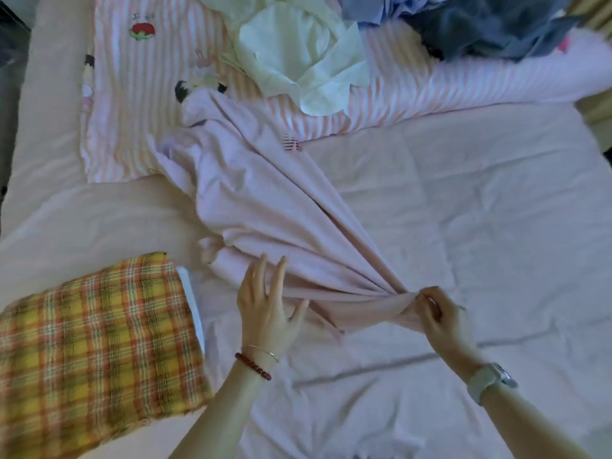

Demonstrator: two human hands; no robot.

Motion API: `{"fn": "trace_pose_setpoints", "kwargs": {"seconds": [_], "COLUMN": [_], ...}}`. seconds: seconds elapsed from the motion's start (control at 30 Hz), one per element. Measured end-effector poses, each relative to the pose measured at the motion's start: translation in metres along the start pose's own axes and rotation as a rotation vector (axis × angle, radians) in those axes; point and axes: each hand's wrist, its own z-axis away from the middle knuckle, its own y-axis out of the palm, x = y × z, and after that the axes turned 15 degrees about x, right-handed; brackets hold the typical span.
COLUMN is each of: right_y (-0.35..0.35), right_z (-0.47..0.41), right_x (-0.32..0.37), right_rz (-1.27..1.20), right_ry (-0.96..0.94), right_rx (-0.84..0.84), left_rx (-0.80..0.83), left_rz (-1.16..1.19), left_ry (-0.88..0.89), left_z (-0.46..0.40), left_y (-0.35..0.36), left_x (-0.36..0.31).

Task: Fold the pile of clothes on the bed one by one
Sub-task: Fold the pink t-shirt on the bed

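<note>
Lying across the middle of the bed, the pink cloth is bunched into long folds. The right hand pinches its near end, fingers curled tight on it. The left hand rests flat on the cloth, fingers spread. A folded plaid cloth sits at the near left edge. More clothes are piled at the far right corner.

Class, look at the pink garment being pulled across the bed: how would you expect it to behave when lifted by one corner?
The pink garment is probably floppy: it bunches into long folds toward the gripping right hand. It likely drapes rather than holds shape. It seems light, since the flat left hand steadies it.
</note>
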Motion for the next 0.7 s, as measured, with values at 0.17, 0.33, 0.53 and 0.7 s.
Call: {"fn": "trace_pose_setpoints", "kwargs": {"seconds": [0.17,0.33,0.53,0.7], "right_y": [-0.039,-0.061,-0.011,0.036], "right_z": [0.062,0.059,0.063,0.069], "right_x": [-0.073,-0.103,-0.095,-0.077], "right_rz": [0.106,0.085,0.367,0.538], "right_ry": [0.351,0.496,0.15,-0.093], "right_rx": [-0.148,-0.287,-0.115,0.219], "left_rx": [0.4,0.62,0.433,0.313], "left_rz": [-0.379,-0.543,-0.243,-0.06], "left_ry": [0.106,0.12,0.165,0.129], "left_z": [-0.006,0.0,-0.004,0.003], "left_y": [0.043,0.077,0.073,0.032], "left_x": [-0.026,-0.042,-0.052,-0.069]}}
